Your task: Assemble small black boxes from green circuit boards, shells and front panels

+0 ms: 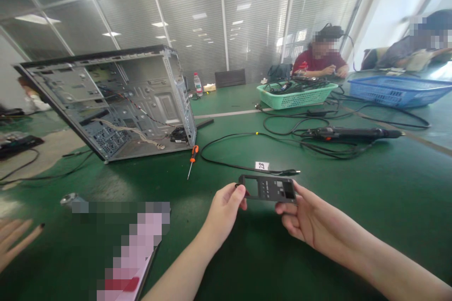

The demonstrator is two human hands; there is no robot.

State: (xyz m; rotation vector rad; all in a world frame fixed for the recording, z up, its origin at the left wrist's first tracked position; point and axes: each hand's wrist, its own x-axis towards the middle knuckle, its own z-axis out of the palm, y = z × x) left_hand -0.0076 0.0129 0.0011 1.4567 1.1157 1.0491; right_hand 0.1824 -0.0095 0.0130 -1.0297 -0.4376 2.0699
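Both of my hands hold a thin dark metal plate with cut-out openings just above the green table. My left hand pinches its left end with thumb and fingers. My right hand grips its right end, fingers curled beneath it. An open grey computer case stands on its side at the back left, wires showing inside. An orange-handled screwdriver lies on the table just in front of the case.
A black cable runs past a small white label. A black electric screwdriver lies at the right. Green basket and blue basket stand behind. Another person's fingers show at the left edge; two people sit far back.
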